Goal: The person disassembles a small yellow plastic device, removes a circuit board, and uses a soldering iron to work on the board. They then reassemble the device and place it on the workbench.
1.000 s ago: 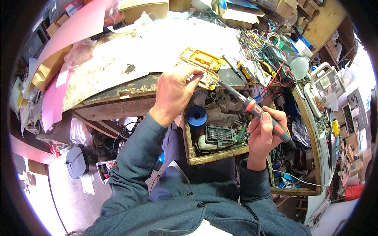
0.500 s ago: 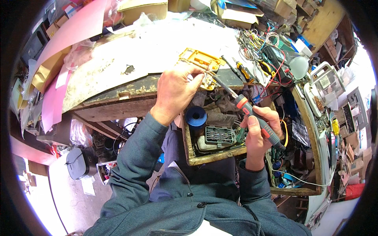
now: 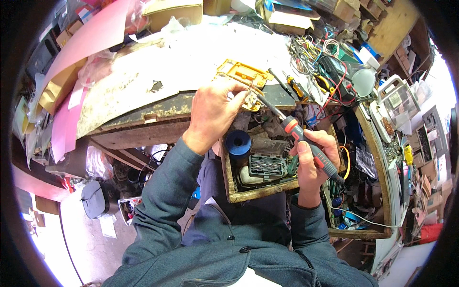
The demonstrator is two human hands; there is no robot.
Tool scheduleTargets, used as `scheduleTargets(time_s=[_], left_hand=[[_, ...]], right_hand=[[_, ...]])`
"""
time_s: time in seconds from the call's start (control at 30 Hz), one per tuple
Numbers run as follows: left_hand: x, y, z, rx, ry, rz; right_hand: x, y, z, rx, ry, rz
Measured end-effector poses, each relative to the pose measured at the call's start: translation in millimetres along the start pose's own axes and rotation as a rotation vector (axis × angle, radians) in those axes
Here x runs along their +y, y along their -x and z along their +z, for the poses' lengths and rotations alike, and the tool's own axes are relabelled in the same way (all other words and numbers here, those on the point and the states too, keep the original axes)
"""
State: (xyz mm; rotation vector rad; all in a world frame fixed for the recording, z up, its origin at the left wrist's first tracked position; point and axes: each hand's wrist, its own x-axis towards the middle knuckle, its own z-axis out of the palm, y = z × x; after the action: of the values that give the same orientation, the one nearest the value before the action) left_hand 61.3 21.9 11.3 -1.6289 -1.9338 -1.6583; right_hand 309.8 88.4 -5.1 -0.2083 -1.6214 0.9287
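Observation:
My right hand (image 3: 311,167) is closed round the red-and-black handle of a soldering iron (image 3: 293,126). The iron's metal shaft slants up and left toward the fingertips of my other hand. Over the near part of an open yellow plastic casing (image 3: 249,72), my left hand (image 3: 210,110) pinches thumb and fingers together. What it holds is too small to make out; thin wire-like bits show at the fingertips. The iron's tip lies close to those bits, and contact cannot be told. My left hand hides part of the casing.
Right of the casing lie a yellow-and-black screwdriver (image 3: 297,88), yellow-handled pliers (image 3: 327,85) and tangled wires (image 3: 306,52). Below the worktop, an open wooden drawer (image 3: 263,191) holds a blue spool (image 3: 238,142) and a drill-bit case (image 3: 267,166). A clear-fronted device (image 3: 396,101) stands at the right.
The soldering iron and my right hand have shifted very slightly. My left hand keeps its pinch in nearly the same place.

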Motion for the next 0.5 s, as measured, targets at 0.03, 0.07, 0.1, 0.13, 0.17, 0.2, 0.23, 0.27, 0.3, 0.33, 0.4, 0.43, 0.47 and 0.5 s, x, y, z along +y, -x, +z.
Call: scheduleTargets(time_s=[0.03,0.07,0.1,0.13,0.17,0.2,0.23,0.27,0.3,0.33,0.4,0.43,0.47,0.5], left_hand=[[0,-1,0,-0.001,0.015,0.003],[0,-1,0,-0.001,0.029,0.005],[0,-2,-1,0.001,0.048,-0.002],[2,-2,-3,0.0,0.063,-0.011],[4,-3,-6,0.001,0.078,-0.02],[5,-6,-9,-0.025,0.026,-0.003],[5,-9,-14,-0.052,-0.03,0.013],[5,-12,-16,-0.077,-0.083,0.031],[3,-15,-15,-0.076,-0.092,0.04],[4,-19,-14,-0.089,-0.137,0.036],[8,-27,-14,-0.114,-0.232,0.03],[10,-31,-12,-0.122,-0.267,0.002],[11,-35,-10,-0.129,-0.302,-0.026],[12,-39,-8,-0.136,-0.336,-0.053]], right_hand=[[-1,-1,0,0.009,0.008,-0.008],[0,-4,-1,0.025,0.006,-0.021],[0,-8,-2,0.042,0.005,-0.034],[1,-12,-3,0.059,0.001,-0.044],[1,-19,-3,0.071,0.001,-0.058],[0,-27,-3,0.083,0.014,-0.068],[-1,-35,0,0.1,-0.004,-0.06],[0,-43,2,0.117,-0.019,-0.055],[4,-51,4,0.132,-0.003,-0.052],[7,-60,7,0.126,-0.034,-0.036],[17,-76,10,0.131,-0.039,0.001],[26,-83,11,0.138,-0.061,0.006],[32,-91,14,0.152,-0.069,0.012],[39,-96,15,0.155,-0.074,0.023]])
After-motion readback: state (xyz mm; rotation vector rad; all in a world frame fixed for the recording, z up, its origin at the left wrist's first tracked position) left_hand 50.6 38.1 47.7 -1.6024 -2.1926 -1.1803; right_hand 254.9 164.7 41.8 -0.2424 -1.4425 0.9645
